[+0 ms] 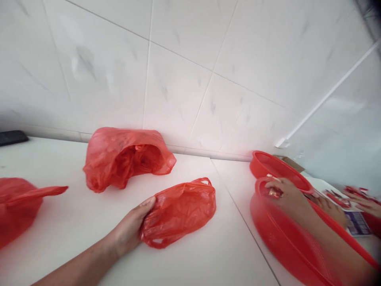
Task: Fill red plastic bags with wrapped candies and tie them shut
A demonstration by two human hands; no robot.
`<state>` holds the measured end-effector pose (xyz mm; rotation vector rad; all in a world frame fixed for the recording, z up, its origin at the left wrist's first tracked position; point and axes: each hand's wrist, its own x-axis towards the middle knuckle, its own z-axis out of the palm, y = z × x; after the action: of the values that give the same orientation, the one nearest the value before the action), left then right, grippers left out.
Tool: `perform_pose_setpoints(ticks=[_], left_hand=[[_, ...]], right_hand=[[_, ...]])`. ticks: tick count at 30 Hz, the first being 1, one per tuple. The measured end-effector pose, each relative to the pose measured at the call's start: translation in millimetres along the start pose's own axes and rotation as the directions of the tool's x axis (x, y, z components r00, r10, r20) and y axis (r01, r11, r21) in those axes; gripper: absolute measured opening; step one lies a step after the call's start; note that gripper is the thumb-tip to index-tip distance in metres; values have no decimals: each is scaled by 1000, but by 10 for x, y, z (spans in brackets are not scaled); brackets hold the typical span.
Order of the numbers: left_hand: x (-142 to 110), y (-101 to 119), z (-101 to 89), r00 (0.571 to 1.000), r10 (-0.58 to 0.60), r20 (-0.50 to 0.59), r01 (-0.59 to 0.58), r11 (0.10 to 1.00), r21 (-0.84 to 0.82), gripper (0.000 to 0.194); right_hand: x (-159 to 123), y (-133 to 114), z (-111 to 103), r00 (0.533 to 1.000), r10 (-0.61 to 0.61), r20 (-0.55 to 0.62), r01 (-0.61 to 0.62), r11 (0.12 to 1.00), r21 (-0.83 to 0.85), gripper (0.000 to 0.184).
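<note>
My left hand [132, 228] reaches in from the lower left and grips the left end of a flat, crumpled red plastic bag [181, 210] that lies on the white table [89, 222]. My right hand [282, 194], blurred by motion, is closed over the near rim of a large red plastic basket [282, 246] at the right. Something small, red and white shows at its fingertips, but I cannot make it out. The basket is tilted toward me.
A bigger red bag [125, 159] lies open near the tiled wall, and a third [18, 206] sits at the left edge. A second red basket [276, 167] stands behind the first. Another person's hands [361, 202] handle small red packets [339, 198] at far right. A dark object [12, 137] lies far left.
</note>
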<state>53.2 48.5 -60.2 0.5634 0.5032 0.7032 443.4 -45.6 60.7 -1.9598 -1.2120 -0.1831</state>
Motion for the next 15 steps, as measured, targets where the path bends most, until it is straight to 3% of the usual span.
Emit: perform_pose_setpoints(ticks=[2, 4, 5, 7, 9, 11, 13, 15], left_hand=[[-4, -11, -9, 1000, 12, -5, -13, 1000, -8, 41], [-10, -19, -11, 1000, 24, -3, -24, 1000, -11, 42], [-13, -21, -10, 1000, 28, 0, -28, 1000, -10, 42], [-20, -21, -6, 999, 33, 14, -33, 999, -5, 42], [-25, -17, 0, 999, 35, 30, -35, 999, -7, 41], [-26, -10, 4, 998, 43, 41, -42, 999, -18, 40], [-23, -5, 2, 997, 55, 46, -53, 998, -36, 39], [-18, -5, -6, 997, 60, 48, -58, 997, -47, 38]], right_hand=[[-97, -230, 61, 985, -103, 138, 106, 994, -11, 22], [-278, -533, 171, 924, -235, 302, 233, 972, 43, 22], [-393, -697, 258, 857, -313, 410, 291, 950, 115, 19], [-633, -997, 503, 664, -435, 608, 352, 899, 259, 21], [-828, -1209, 813, 491, -539, 685, 478, 824, 305, 32], [-927, -1312, 1119, 387, -596, 703, 622, 732, 278, 43], [-922, -1337, 1336, 345, -628, 698, 707, 663, 247, 46], [-838, -1322, 1397, 345, -641, 686, 726, 645, 237, 48]])
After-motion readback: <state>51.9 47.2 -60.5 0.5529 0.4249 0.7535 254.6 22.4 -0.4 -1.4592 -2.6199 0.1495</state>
